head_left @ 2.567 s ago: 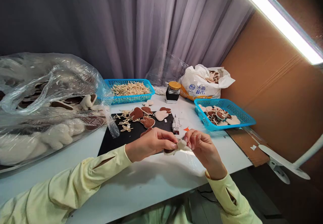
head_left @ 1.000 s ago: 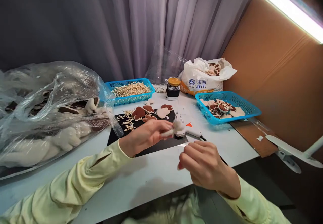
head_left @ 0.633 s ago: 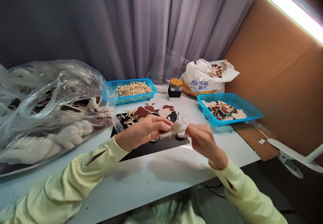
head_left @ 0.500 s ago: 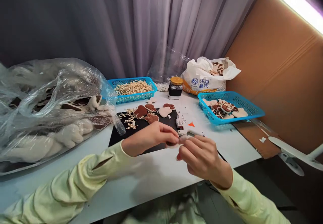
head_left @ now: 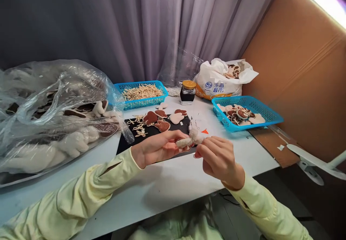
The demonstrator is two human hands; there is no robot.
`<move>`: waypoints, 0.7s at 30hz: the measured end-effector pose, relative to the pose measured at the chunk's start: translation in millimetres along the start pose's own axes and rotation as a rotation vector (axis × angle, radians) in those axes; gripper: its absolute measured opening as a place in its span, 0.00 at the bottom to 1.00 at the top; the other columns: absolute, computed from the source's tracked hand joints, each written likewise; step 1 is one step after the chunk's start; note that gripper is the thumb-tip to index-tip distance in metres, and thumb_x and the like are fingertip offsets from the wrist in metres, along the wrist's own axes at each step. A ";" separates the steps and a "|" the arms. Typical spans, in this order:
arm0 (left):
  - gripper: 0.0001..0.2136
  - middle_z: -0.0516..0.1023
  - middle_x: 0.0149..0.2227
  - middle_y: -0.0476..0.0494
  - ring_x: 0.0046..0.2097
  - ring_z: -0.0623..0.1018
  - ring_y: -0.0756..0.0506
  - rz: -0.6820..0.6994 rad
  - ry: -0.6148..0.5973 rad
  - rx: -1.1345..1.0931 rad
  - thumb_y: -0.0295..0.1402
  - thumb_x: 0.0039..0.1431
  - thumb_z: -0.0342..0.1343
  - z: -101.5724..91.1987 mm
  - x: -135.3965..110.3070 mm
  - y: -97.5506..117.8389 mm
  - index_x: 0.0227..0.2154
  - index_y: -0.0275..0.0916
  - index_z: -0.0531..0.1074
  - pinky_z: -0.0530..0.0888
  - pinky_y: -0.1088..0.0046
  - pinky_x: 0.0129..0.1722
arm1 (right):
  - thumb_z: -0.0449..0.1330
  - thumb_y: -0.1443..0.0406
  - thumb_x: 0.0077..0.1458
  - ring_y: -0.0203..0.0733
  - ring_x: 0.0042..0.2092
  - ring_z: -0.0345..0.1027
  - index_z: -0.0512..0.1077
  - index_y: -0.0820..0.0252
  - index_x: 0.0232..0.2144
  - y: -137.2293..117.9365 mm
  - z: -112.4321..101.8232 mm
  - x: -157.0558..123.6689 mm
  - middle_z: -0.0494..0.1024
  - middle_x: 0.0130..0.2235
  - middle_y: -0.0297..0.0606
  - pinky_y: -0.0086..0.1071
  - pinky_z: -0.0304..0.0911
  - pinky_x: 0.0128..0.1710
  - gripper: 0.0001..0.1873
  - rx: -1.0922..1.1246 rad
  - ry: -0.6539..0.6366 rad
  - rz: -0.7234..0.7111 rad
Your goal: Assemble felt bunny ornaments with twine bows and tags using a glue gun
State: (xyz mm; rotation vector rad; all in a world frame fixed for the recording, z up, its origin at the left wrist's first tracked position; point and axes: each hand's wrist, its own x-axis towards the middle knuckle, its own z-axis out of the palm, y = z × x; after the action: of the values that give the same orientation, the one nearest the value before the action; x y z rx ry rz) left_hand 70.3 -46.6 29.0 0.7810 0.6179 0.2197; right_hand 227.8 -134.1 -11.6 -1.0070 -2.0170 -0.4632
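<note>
My left hand (head_left: pixel 158 147) pinches a small cream fuzzy piece (head_left: pixel 190 139) over the front edge of a black mat (head_left: pixel 127 142). My right hand (head_left: pixel 217 157) is closed right beside it, fingertips touching the same piece from the right. Both hands hover just above the white table (head_left: pixel 162 186). On the mat behind lie several brown and cream paw-shaped pieces (head_left: pixel 162 118) and small string bows (head_left: pixel 140 129). The glue gun is hidden behind my hands.
A blue basket of bows (head_left: pixel 142 94) stands at the back, a blue basket of pieces (head_left: pixel 247 115) at the right. A dark jar (head_left: pixel 187 92) and white shopping bag (head_left: pixel 223 79) sit behind. A large clear bag (head_left: pixel 51 113) fills the left. Cardboard wall (head_left: pixel 302 70) at right.
My right hand dropped away from the fuzzy piece, then returned to it. Both hands shifted slightly over the mat's front edge, keeping the piece between them.
</note>
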 end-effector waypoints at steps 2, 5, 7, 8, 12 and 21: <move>0.06 0.73 0.25 0.48 0.31 0.73 0.53 -0.039 0.008 0.005 0.23 0.50 0.52 3.5 -1.2 -2.7 0.21 0.32 0.71 0.72 0.81 0.38 | 0.49 0.76 0.52 0.35 0.21 0.47 0.59 0.57 0.20 2.0 -6.7 13.6 0.57 0.18 0.31 0.33 0.41 0.23 0.13 -0.087 -0.010 -0.067; 0.06 0.74 0.27 0.48 0.32 0.75 0.53 -0.034 0.032 0.022 0.22 0.49 0.52 5.0 -2.7 -2.1 0.21 0.32 0.71 0.72 0.80 0.41 | 0.48 0.77 0.51 0.36 0.21 0.48 0.59 0.57 0.21 14.2 -7.6 33.5 0.59 0.18 0.31 0.33 0.40 0.23 0.13 -0.150 -0.073 -0.133; 0.05 0.75 0.27 0.47 0.32 0.75 0.53 -0.020 0.043 0.029 0.24 0.51 0.53 3.9 -2.9 -0.4 0.22 0.33 0.71 0.72 0.80 0.40 | 0.48 0.75 0.53 0.36 0.22 0.50 0.59 0.57 0.21 21.3 -4.8 40.8 0.60 0.19 0.32 0.33 0.41 0.24 0.12 -0.163 -0.125 -0.137; 0.05 0.75 0.27 0.47 0.31 0.75 0.53 -0.013 0.045 0.034 0.25 0.51 0.53 3.2 -2.7 0.4 0.23 0.33 0.71 0.72 0.80 0.38 | 0.48 0.74 0.54 0.36 0.23 0.51 0.59 0.57 0.22 23.7 -3.4 42.4 0.61 0.20 0.32 0.33 0.41 0.24 0.12 -0.162 -0.146 -0.125; 0.06 0.75 0.28 0.46 0.32 0.75 0.52 0.011 -0.006 0.106 0.29 0.54 0.53 1.7 -1.2 2.3 0.25 0.33 0.71 0.69 0.82 0.30 | 0.47 0.73 0.57 0.37 0.30 0.60 0.60 0.59 0.26 26.8 -0.4 39.8 0.69 0.32 0.40 0.30 0.50 0.26 0.09 -0.027 -0.191 -0.043; 0.18 0.70 0.24 0.50 0.24 0.65 0.53 0.318 -0.011 0.782 0.46 0.59 0.46 4.0 -11.1 11.8 0.28 0.35 0.70 0.63 0.77 0.23 | 0.44 0.77 0.50 0.35 0.29 0.61 0.58 0.59 0.27 24.8 -0.2 27.0 0.67 0.32 0.41 0.26 0.56 0.25 0.11 0.238 -0.076 0.093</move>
State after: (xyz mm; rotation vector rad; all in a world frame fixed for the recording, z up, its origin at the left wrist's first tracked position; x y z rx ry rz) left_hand 64.2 -45.1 44.5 1.6384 0.5645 0.2659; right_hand 238.1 -105.8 9.3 -0.9766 -2.0258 -0.1328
